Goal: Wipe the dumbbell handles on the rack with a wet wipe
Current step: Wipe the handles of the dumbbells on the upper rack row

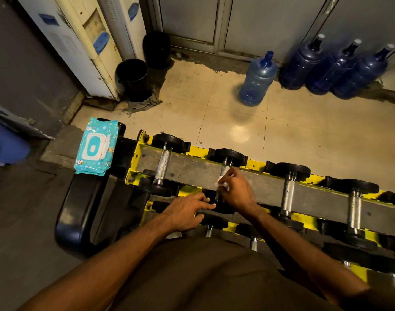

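A yellow and grey dumbbell rack (192, 167) runs from centre left to the right edge, carrying several black dumbbells with knurled chrome handles. My right hand (237, 189) grips a white wet wipe (223, 182) wrapped round the handle of the second dumbbell (225, 170) from the left. My left hand (185, 212) rests with straight fingers on that dumbbell's near black head (216, 206). The first dumbbell's handle (163, 166) and the third dumbbell's handle (287, 195) lie bare on either side.
A turquoise wet wipe pack (95, 147) lies on a black bench end (80, 209) left of the rack. Beyond the rack stand blue water jugs (258, 80), two black bins (133, 79) and white water dispensers (80, 41). A lower rack tier holds more dumbbells (214, 223).
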`<state>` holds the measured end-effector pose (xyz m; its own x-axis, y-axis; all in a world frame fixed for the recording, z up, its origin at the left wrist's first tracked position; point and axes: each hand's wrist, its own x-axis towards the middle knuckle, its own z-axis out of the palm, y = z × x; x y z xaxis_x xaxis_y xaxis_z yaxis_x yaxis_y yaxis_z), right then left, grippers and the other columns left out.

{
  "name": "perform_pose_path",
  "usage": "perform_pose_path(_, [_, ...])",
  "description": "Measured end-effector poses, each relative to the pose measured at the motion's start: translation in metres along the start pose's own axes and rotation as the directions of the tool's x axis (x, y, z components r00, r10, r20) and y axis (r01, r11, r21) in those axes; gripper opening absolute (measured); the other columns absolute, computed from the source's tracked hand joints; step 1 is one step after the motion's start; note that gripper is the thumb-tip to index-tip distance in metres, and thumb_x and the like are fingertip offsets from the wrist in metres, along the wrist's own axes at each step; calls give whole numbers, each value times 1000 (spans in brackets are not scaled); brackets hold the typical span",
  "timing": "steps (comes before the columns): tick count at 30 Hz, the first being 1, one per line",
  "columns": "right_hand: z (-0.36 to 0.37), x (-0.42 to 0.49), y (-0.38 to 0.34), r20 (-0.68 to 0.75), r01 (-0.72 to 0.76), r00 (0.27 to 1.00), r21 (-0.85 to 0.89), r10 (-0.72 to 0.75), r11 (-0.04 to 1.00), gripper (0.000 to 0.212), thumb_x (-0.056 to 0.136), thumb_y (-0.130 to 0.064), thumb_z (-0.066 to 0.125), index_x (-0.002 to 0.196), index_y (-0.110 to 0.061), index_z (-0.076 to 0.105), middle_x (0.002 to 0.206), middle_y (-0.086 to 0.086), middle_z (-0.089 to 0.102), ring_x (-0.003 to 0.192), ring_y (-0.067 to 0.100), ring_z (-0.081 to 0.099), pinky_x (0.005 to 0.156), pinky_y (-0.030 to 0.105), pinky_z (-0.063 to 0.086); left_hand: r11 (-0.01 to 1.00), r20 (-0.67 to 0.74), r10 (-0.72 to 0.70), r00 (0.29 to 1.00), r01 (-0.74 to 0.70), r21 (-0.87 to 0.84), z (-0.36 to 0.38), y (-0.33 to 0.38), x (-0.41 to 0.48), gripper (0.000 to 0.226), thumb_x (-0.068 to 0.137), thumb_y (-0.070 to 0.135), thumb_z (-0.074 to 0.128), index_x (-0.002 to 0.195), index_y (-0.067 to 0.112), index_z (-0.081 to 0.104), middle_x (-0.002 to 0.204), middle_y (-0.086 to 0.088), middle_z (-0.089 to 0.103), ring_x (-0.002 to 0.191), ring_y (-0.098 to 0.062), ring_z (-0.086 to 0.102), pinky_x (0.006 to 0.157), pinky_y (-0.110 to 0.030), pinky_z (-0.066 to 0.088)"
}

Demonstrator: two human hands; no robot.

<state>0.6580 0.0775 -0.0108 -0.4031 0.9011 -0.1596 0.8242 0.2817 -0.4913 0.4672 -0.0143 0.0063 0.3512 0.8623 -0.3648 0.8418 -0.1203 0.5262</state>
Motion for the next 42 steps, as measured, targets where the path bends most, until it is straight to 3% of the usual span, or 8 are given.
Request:
perform_pose_path(5, [-7, 9, -3, -34, 18, 999, -149, -24, 989, 16, 86, -13, 70, 102, -13, 72, 109, 5, 63, 98, 22, 59, 76, 33, 55, 1000, 9, 11, 1000, -11, -4, 6, -2, -2, 54, 98, 28, 57, 148, 40, 45, 148, 11, 43, 126, -6, 47, 99, -31, 47])
perform_pose_path(9, [-4, 4, -7, 319, 247, 932, -205, -174, 947, 25, 93, -23, 62, 117, -16, 64, 115, 8, 62, 103, 26, 61, 83, 39, 56, 1000, 9, 15, 1000, -15, 3, 7, -3, -2, 54, 97, 29, 57, 149, 40, 44, 147, 10, 44, 127, -9, 48, 99, -36, 49])
perform_pose_path(15, [-20, 32, -14, 111, 62, 993, -288, -31, 956, 32, 85, -13, 74, 116, -10, 68, 122, 10, 54, 101, 26, 60, 83, 37, 56, 999, 13, 32, 999, -32, -4, 9, -3, -4, 57, 97, 28, 56, 151, 40, 40, 154, 9, 39, 133, -8, 43, 104, -34, 46])
perform_pose_path(20, [-13, 30, -40, 474, 384, 867, -443, -152, 810, 19, 92, -20, 64, 108, -11, 67, 111, 6, 60, 95, 26, 64, 75, 40, 57, 1000, 20, 26, 999, -26, 15, 8, -3, -4, 54, 97, 29, 56, 149, 37, 44, 146, 9, 43, 127, -10, 47, 104, -36, 47])
perform_pose_path(26, [-18, 44, -43, 320, 254, 943, -520, -90, 815, 23, 93, -18, 66, 115, -10, 67, 129, 9, 50, 107, 27, 57, 79, 39, 55, 999, 18, 30, 999, -31, 25, 10, -3, -5, 59, 98, 27, 56, 152, 38, 37, 157, 8, 35, 137, -12, 40, 110, -37, 42])
perform_pose_path(31, [-11, 27, -42, 490, 405, 858, -455, -156, 793, 23, 93, -20, 64, 113, -8, 66, 117, 8, 56, 106, 24, 57, 83, 35, 53, 999, 2, 41, 999, -41, 12, 10, -1, -5, 54, 97, 28, 57, 150, 33, 44, 145, 7, 43, 127, -13, 46, 104, -35, 45])
perform_pose_path(37, [-19, 0, -11, 156, 5, 988, -140, 17, 990, 15, 90, -19, 69, 102, -13, 74, 105, 2, 60, 93, 17, 59, 69, 20, 41, 999, -57, 44, 997, -42, 33, 12, 3, -6, 55, 99, 30, 54, 152, 32, 40, 149, 6, 42, 134, -12, 42, 111, -34, 38])
perform_pose_path(42, [-20, -44, 14, -18, -324, 939, 279, 342, 904, 2, 89, -17, 72, 89, -15, 73, 83, -7, 65, 82, 8, 65, 67, 16, 44, 988, -144, 153, 978, -148, 46, 13, 21, 0, 52, 98, 28, 54, 149, 27, 46, 143, 4, 48, 132, -12, 42, 112, -33, 35])
